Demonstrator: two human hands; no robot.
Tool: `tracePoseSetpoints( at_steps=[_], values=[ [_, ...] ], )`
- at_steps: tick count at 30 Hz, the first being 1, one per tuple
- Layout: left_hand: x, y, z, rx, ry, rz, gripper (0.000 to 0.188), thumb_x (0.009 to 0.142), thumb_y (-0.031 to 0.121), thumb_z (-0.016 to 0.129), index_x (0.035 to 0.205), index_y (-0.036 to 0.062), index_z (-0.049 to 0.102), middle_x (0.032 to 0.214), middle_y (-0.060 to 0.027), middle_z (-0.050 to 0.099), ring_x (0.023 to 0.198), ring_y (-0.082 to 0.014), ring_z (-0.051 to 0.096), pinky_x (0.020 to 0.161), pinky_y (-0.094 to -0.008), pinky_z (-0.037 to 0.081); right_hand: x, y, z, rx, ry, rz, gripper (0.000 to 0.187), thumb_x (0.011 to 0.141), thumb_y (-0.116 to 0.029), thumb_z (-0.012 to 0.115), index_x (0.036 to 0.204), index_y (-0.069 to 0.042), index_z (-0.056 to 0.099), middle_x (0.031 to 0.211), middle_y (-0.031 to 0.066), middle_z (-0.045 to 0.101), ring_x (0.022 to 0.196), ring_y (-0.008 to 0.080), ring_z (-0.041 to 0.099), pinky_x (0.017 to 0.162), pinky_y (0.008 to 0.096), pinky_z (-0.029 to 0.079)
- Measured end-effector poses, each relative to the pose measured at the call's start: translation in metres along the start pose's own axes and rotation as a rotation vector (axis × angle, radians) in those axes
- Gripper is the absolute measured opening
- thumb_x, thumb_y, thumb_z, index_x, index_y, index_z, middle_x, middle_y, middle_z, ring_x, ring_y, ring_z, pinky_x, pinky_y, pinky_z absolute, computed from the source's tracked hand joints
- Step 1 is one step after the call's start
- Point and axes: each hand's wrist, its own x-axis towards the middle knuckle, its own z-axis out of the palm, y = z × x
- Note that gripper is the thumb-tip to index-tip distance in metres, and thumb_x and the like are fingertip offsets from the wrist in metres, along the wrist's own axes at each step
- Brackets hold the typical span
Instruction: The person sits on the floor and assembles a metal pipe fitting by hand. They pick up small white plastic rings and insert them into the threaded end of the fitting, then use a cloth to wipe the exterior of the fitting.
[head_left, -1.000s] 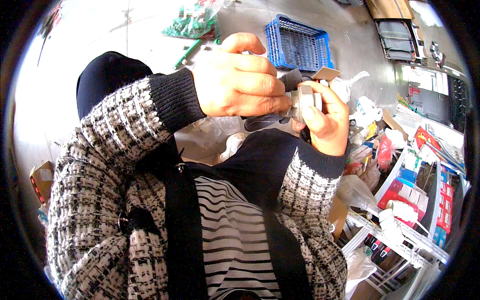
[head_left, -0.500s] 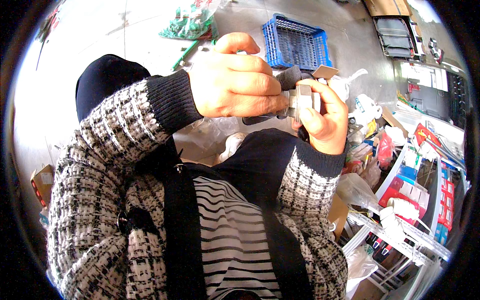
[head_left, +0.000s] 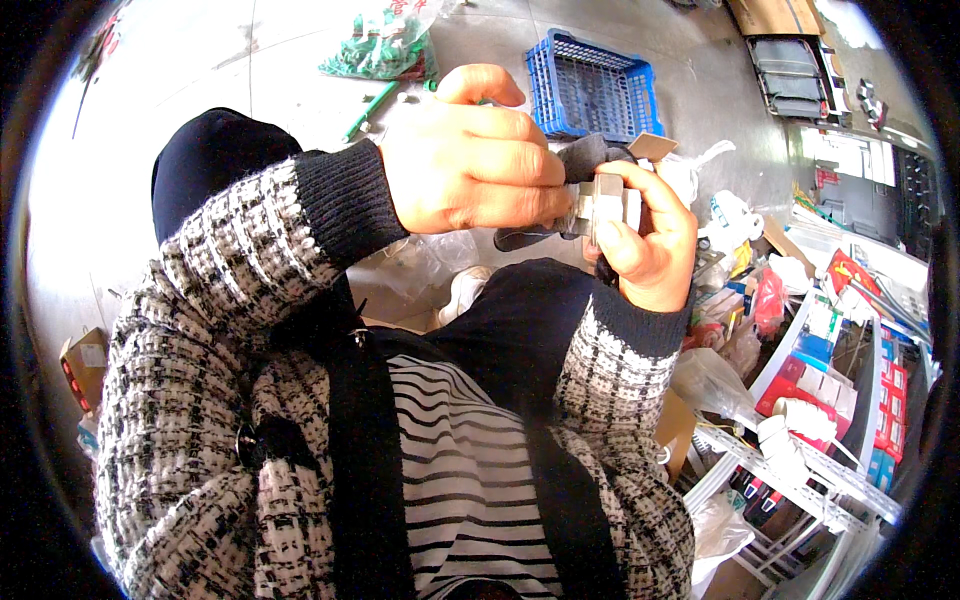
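Between the thumb and forefinger of my right hand is a silvery metal pipe fitting with a hexagonal collar and a pale end. My left hand is closed, knuckles up, its fingertips against the fitting's narrower left end. A thin, see-through strand or film seems to run below those fingertips. The curled fingers hide what else the left hand may grip. Behind the fitting shows a dark grey, soft-looking thing, partly covered by both hands.
Beyond my hands a blue plastic crate stands on the grey floor. Left of it lie a clear bag of green parts and a green tube. At right are plastic bags and a white shelf rack with boxes.
My hands keep nearly the same places and hold. The left hand has shifted very slightly, and the dark lower edge beneath its fingertips looks a little different.
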Motion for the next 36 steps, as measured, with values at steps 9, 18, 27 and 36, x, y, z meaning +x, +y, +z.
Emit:
tracePoseSetpoints(
  at_steps=[9,18,27,36],
  values=[
    [0.0,0.009,0.009,-0.514,0.036,-0.602,0.013,0.07,0.011,0.072,0.076,0.0081,0.061,0.075,-0.0014,0.059,0.071,-0.0174,0.053,0.066,-0.0291,0.04,0.006,0.014,0.002,-0.049,0.105,-0.299,0.05,0.06,-0.006,0.068,0.107,0.002,0.05,0.097,0.0064,0.051,0.085,0.0152,0.054,0.077,0.0284,0.045],
    [0.008,0.021,0.007,-0.581,0.102,-0.867,0.01,0.074,0.008,0.068,0.081,0.004,0.063,0.069,-0.003,0.057,0.061,-0.0121,0.05,0.055,-0.0247,0.04,0.008,0.024,0.002,0.0,0.145,-0.382,0.056,0.061,-0.009,0.072,0.111,0.001,0.048,0.098,0.0058,0.05,0.088,0.016,0.054,0.079,0.0289,0.045],
    [0.011,0.023,0.008,-0.598,0.057,-0.927,0.015,0.074,0.012,0.069,0.084,0.0021,0.063,0.064,-0.0025,0.054,0.055,-0.0094,0.049,0.051,-0.0234,0.04,0.01,0.021,0.007,0.2,0.093,-0.32,0.053,0.065,-0.008,0.072,0.112,0.001,0.049,0.098,0.0052,0.054,0.088,0.0137,0.055,0.08,0.0274,0.045],
    [0.011,0.023,0.009,-0.677,0.0,-1.004,0.012,0.075,0.013,0.067,0.078,0.0014,0.064,0.065,-0.0033,0.056,0.057,-0.0098,0.05,0.052,-0.0242,0.04,0.01,0.02,0.007,0.146,0.077,-0.326,0.053,0.065,-0.007,0.071,0.112,0.001,0.049,0.097,0.0039,0.054,0.088,0.0126,0.054,0.079,0.027,0.045]
  ],
)
